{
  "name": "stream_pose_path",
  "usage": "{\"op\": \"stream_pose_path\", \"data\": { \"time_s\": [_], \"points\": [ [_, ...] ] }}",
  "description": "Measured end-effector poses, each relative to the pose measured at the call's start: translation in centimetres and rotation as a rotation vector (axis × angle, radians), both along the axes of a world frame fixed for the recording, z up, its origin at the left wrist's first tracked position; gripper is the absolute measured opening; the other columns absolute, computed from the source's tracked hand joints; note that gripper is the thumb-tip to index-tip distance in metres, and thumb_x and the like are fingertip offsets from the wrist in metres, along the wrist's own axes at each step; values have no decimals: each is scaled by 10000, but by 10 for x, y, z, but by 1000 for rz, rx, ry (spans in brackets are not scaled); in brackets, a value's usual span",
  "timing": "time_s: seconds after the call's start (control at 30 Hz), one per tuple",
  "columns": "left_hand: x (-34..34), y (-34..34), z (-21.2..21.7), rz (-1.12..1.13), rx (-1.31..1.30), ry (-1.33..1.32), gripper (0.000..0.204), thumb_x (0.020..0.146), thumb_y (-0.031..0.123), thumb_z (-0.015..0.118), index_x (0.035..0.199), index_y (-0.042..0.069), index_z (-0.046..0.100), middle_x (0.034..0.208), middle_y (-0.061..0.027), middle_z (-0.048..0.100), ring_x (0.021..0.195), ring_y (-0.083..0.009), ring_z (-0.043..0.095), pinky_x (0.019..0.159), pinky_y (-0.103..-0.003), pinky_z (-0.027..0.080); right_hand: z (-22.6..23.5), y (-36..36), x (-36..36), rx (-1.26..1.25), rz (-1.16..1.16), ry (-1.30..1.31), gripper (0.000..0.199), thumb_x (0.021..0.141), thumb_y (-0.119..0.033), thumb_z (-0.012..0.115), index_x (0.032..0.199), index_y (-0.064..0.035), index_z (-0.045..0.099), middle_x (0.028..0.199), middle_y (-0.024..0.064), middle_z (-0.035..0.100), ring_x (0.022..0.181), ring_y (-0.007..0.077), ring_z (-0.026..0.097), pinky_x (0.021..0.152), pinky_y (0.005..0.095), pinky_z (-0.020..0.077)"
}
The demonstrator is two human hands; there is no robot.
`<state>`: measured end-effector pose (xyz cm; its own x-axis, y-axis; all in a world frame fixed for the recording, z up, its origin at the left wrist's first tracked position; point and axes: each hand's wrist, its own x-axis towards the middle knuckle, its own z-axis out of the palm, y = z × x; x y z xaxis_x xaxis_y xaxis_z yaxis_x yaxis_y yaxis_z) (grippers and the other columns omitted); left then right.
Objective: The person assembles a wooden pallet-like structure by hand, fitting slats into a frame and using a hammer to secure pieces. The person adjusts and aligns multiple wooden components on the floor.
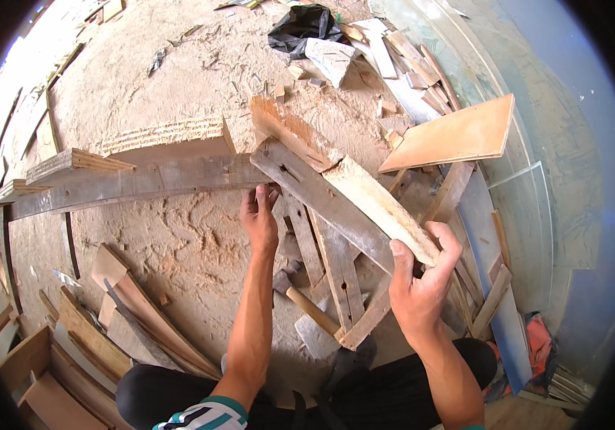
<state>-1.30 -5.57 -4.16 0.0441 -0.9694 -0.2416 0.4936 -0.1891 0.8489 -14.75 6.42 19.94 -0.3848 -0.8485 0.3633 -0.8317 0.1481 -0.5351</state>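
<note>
My right hand (422, 276) grips the near end of a pale wooden plank (350, 183) that runs up and left, lying on a grey weathered board (307, 188). My left hand (259, 215) reaches forward, its fingers touching the underside of that grey board where it meets a long grey plank (135, 183) stretching left. Below the hands, more grey slats (336, 269) lie crossed on the sawdust. A hatchet-like tool with a wooden handle (311, 309) rests between my forearms.
Sawdust floor (178, 86) all around. An orange-brown plywood panel (458, 135) lies right. Scrap boards pile at lower left (121, 322) and upper right (400, 57). A black bag (300, 29) sits far off. Glass or pale sheets (522, 215) stand right.
</note>
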Motion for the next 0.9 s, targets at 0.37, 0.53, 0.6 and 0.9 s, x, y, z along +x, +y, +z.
{"op": "stream_pose_path", "data": {
  "time_s": [0.37, 0.53, 0.6, 0.9],
  "points": [
    [-1, -2, -22, -29, -109, -239, 318, 1024, 265, 464, 1137, -31, 494, 1117, -114, 579, 1012, -184, 591, 896, -337, 505, 2, -2, 3, -24, 1, -10, 439, 898, -96, 662, 1228, 13, 393, 943, 200, 599, 797, 301, 639, 692, 388, 504],
    [13, -6, -21, -134, -47, -191, 429, 1021, 374, 433, 1145, -28, 516, 1119, -152, 590, 1004, -230, 613, 885, -366, 515, 0, -3, 1, -47, 26, -33, 428, 905, -95, 652, 1230, 9, 394, 938, 214, 613, 821, 315, 653, 699, 393, 503],
    [19, -6, -14, -119, 30, -33, 513, 1015, 448, 402, 1172, -26, 522, 1144, -170, 590, 1022, -258, 614, 904, -394, 508, 2, -3, 2, -47, 24, -71, 406, 913, -105, 643, 1221, 6, 402, 929, 217, 617, 837, 322, 653, 700, 397, 502],
    [11, -3, 9, 91, 271, 179, 899, 934, 662, 369, 1303, -157, 404, 1295, -252, 505, 1185, -314, 532, 998, -433, 453, 2, -1, 4, -74, 30, -93, 386, 934, -137, 616, 1226, 0, 403, 971, 236, 623, 864, 355, 651, 712, 417, 505]
  ]
}}
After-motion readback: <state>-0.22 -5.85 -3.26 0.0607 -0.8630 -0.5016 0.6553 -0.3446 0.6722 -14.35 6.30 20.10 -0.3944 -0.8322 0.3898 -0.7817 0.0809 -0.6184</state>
